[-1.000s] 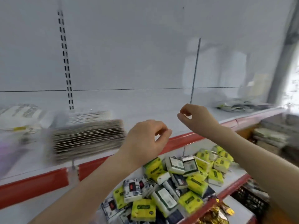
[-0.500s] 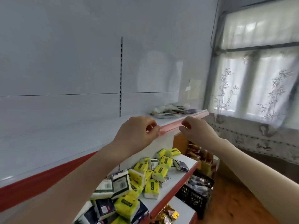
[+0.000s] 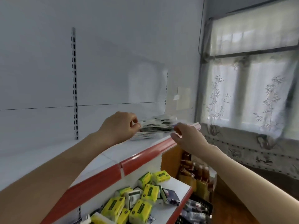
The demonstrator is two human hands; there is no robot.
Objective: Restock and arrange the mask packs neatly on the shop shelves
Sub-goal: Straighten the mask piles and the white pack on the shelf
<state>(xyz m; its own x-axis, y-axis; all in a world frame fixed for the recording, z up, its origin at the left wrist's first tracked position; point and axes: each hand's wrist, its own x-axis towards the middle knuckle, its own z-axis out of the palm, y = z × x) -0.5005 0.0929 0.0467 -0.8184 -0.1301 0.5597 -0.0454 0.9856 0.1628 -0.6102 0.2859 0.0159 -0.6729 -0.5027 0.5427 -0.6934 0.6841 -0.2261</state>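
Mask packs [image 3: 155,128] lying flat in a loose, uneven pile, white with dark edges, on the top shelf [image 3: 113,156], near its far right end, at about 12 o'clock in the view and a little above the middle. Topmost packs slightly askew.

Left hand [image 3: 120,126] at 9 o'clock of the pile, back of the hand up, fingers curled, fingertips against the pile's left end. Pinching or only touching: cannot tell. Right hand [image 3: 186,136] at 3 o'clock of the pile, just over the shelf's front edge, fingers half curled, thumb held a little apart from the forefinger. Touching the pile or just beside it: cannot tell. Both forearms bare, reaching in from 7 and 5 o'clock.

Red strip [image 3: 145,150] along the front edge of the top shelf, running from 8 o'clock up toward the pile. White back panel behind, with a slotted upright [image 3: 74,81] at 10 o'clock.

Lower shelf [image 3: 178,189] at 6 o'clock, carrying a heap of yellow tissue packs [image 3: 146,206] mixed with some white and dark ones. Black basket [image 3: 198,209] near the lower shelf's right end, at 5 o'clock, with packets inside. Brown packages [image 3: 192,170] standing below the top shelf's right end.

Window [image 3: 252,88] at 2 o'clock, covered by a thin curtain printed with bamboo.
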